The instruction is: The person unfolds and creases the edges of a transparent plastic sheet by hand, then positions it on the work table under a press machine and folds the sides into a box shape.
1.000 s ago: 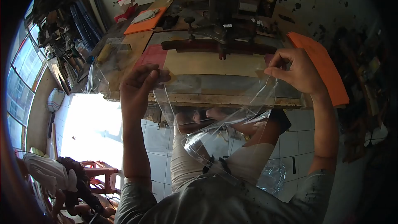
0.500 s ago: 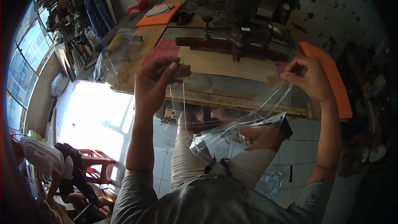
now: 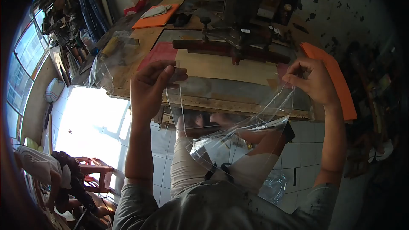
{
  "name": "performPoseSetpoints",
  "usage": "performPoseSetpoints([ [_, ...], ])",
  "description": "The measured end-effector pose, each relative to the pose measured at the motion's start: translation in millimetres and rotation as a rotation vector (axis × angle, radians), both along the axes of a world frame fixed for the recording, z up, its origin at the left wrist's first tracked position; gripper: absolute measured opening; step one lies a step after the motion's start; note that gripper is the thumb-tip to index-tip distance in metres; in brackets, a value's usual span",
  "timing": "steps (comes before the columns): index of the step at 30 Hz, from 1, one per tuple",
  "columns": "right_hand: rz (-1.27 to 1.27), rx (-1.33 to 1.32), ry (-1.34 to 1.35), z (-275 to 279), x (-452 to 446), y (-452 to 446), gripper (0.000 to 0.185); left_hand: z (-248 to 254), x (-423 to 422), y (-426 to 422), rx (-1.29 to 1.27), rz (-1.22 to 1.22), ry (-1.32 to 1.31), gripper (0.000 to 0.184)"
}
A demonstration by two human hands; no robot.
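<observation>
A clear plastic sheet (image 3: 230, 132) hangs between my two hands, sagging and creased above my lap. My left hand (image 3: 155, 85) pinches its left edge between thumb and fingers. On the other side, my right hand (image 3: 311, 79) pinches the gathered right corner with thumb and forefinger. Beyond the sheet is a workbench (image 3: 221, 102) with a dark machine bar (image 3: 230, 51) across it. Under the bar lie a cream strip (image 3: 221, 66) and a red piece (image 3: 159, 54).
Orange sheets (image 3: 332, 76) lie at the bench's right end, and an orange stack (image 3: 157, 17) with a cloth at the back left. Loose clear plastic (image 3: 275, 185) is on the floor. A person (image 3: 44, 168) is beside a red stool (image 3: 96, 172) at lower left.
The view has shifted slightly between frames. Both hands keep their pinch on the plastic, and its right part now hangs a little differently. The person at lower left has moved a little.
</observation>
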State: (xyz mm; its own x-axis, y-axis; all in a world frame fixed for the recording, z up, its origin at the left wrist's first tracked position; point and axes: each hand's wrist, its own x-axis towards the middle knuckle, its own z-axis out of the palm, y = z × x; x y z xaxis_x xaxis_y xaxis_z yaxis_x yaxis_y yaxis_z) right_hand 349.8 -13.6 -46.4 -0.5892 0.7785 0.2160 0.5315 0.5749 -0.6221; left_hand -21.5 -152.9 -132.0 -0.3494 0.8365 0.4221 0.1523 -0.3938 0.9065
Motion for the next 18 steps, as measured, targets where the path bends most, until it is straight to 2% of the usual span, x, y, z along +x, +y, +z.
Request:
performPoseSetpoints([
  [3,0.065,0.084,0.033,-1,0,0,0.020,-5,-5,4,0.014,0.015,0.004,0.026],
  [9,-0.029,-0.064,0.050,8,-7,-9,0.019,-13,-9,6,-0.022,0.066,0.015,0.026],
  [12,0.001,0.007,0.014,11,-9,-10,0.019,-16,-11,8,-0.008,0.065,0.017,0.028],
  [18,-0.012,-0.019,0.071,7,-12,-7,0.018,-13,-9,7,-0.027,0.080,0.029,0.030],
])
